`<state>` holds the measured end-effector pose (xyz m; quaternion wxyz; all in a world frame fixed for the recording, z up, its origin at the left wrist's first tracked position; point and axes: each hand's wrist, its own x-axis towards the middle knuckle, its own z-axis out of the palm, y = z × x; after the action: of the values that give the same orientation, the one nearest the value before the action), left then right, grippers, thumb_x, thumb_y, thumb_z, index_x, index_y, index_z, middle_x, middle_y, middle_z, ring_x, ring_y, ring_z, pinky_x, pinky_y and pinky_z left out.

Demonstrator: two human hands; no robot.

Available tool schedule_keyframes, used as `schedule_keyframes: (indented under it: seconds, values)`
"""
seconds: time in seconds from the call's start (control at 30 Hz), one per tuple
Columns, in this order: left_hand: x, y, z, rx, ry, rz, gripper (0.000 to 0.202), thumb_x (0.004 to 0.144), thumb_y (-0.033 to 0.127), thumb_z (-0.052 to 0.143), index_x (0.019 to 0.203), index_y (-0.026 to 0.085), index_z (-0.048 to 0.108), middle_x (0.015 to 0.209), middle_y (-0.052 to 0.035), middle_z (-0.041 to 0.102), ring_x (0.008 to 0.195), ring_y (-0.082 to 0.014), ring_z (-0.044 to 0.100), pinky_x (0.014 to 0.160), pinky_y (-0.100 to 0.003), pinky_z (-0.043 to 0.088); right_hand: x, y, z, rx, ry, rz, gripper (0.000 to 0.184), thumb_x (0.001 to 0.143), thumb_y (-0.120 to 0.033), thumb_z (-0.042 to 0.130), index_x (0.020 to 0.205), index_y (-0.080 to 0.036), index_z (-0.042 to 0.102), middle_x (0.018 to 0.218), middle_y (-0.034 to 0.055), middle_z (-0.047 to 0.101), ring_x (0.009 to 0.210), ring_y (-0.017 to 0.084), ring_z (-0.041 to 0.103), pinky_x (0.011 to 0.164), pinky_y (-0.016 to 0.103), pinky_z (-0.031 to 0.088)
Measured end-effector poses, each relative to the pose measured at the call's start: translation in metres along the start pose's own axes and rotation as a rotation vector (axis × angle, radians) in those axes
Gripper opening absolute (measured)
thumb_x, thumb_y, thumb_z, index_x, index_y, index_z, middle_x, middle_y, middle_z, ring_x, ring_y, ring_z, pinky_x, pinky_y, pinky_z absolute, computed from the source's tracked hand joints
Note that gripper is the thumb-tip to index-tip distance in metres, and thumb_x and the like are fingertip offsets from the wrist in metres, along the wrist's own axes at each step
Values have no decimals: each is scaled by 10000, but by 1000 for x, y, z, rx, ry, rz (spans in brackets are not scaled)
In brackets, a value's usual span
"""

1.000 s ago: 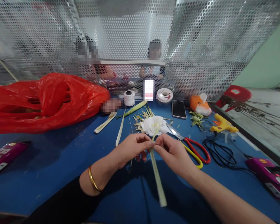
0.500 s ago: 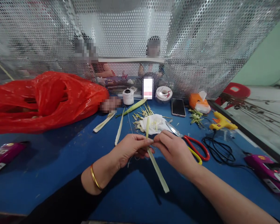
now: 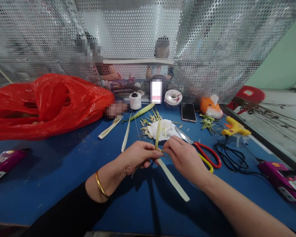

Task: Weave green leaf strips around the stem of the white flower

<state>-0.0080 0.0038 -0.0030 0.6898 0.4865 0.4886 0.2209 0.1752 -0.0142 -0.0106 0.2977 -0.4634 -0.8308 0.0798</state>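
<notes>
Above the blue table, my left hand (image 3: 143,154) pinches a long pale-green leaf strip (image 3: 174,181) between thumb and fingers. One end of the strip points away from me, the other hangs down toward my right. My right hand (image 3: 181,153) is closed beside it, its thumb and finger pinched on something small at the strip, too fine to make out. Beyond my hands lies a white tissue (image 3: 166,129) with cut leaf scraps (image 3: 148,126) around it. Scissors (image 3: 202,151) with red and yellow handles lie just past my right hand.
A red plastic bag (image 3: 51,108) fills the left side. A thread spool (image 3: 135,101), a ribbon roll (image 3: 173,97) and a phone (image 3: 188,112) stand or lie at the back. A yellow glue gun (image 3: 235,127) and purple power strips (image 3: 283,181) are at the sides. Two people sit behind the perforated screen.
The leaf strip's near end has swung to the right. My right hand has drawn slightly away from my left, still pinching, while my left hand keeps its hold.
</notes>
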Motion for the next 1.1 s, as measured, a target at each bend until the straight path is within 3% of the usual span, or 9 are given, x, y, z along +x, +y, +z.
schedule_keyframes:
  seconds: [0.1,0.47,0.67,0.9,1.1]
  values:
    - [-1,3,0,12,-26,-29,207,712,314,741,758,122,679,607,-22,677,360,-17,438,368,-148,252,0,0,-2,53,16,24,162,899,-128,469,762,-199,520,778,22,578,661,158,549,589,255,375]
    - [-1,-1,-4,11,-108,5,225,739,335,741,784,124,679,623,-27,695,430,-60,559,429,-158,341,1,7,-5,139,64,44,157,888,-120,510,750,-196,514,768,9,562,695,152,530,638,259,379]
    - [1,-3,-3,-152,-160,-58,429,787,537,634,927,134,680,737,-67,737,494,-112,629,538,-230,478,3,9,-3,196,24,56,166,905,-130,478,763,-201,527,786,10,563,717,151,535,652,261,385]
    - [0,-4,-2,-150,-137,-67,384,735,459,730,924,131,665,683,-45,713,466,-95,597,482,-202,440,4,9,-3,40,32,0,177,915,-162,476,782,-191,591,778,28,618,721,170,551,688,306,382]
    - [1,-9,5,-146,-193,-101,285,772,390,690,867,122,669,604,-15,664,417,-83,571,431,-183,422,6,8,-5,106,-27,19,153,904,-223,545,829,-201,677,820,34,657,830,193,597,782,352,396]
